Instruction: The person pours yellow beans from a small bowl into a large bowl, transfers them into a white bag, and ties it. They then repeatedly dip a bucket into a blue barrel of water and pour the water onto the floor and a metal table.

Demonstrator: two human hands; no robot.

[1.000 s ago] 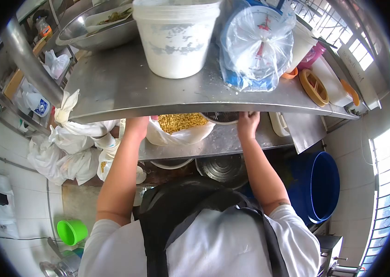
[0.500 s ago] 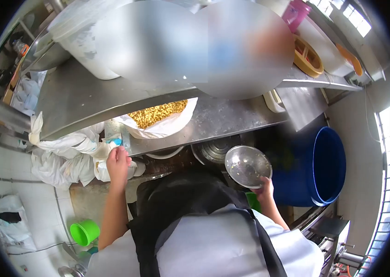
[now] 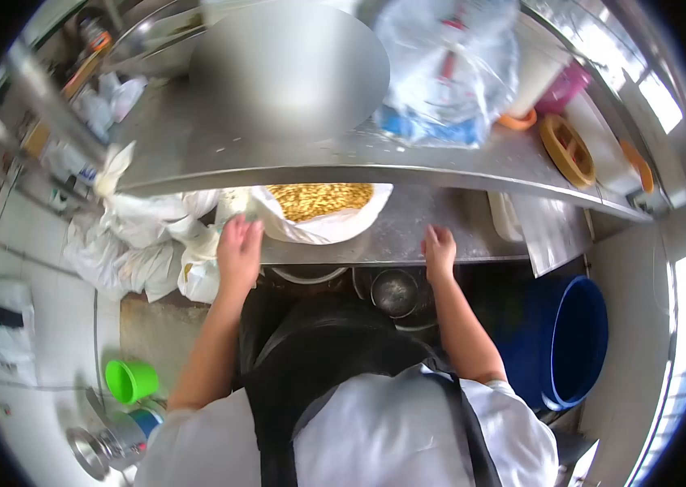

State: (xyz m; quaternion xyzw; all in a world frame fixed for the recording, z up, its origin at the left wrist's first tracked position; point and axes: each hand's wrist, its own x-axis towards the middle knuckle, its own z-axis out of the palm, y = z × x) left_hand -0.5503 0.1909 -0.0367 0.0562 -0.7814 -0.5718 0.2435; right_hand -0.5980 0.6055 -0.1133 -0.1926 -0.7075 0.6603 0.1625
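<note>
An open white sack (image 3: 323,230) of golden, kernel-like pieces (image 3: 319,200) rests on the metal counter (image 3: 408,227) beneath the upper shelf. Just left of the sack is my left hand (image 3: 239,247), its fingers slightly blurred and apart, with nothing seen in it. My right hand (image 3: 440,250) is at the counter's front edge, right of the sack; its fingers are curled, and what they hold, if anything, is too small to make out. Below the counter, between my arms, a round metal bowl (image 3: 395,292) is visible.
A large blue barrel (image 3: 578,341) stands at the right. White sacks (image 3: 140,235) are bunched at the left, above a green bucket (image 3: 132,381) on the floor. The metal shelf (image 3: 319,166) overhangs the counter and bears a plastic bag (image 3: 448,69) and an oval tan basket (image 3: 568,151).
My right hand has let go of the metal bowl and moved up to the counter edge. The bowl now lies below the counter. The camera view has shifted.
</note>
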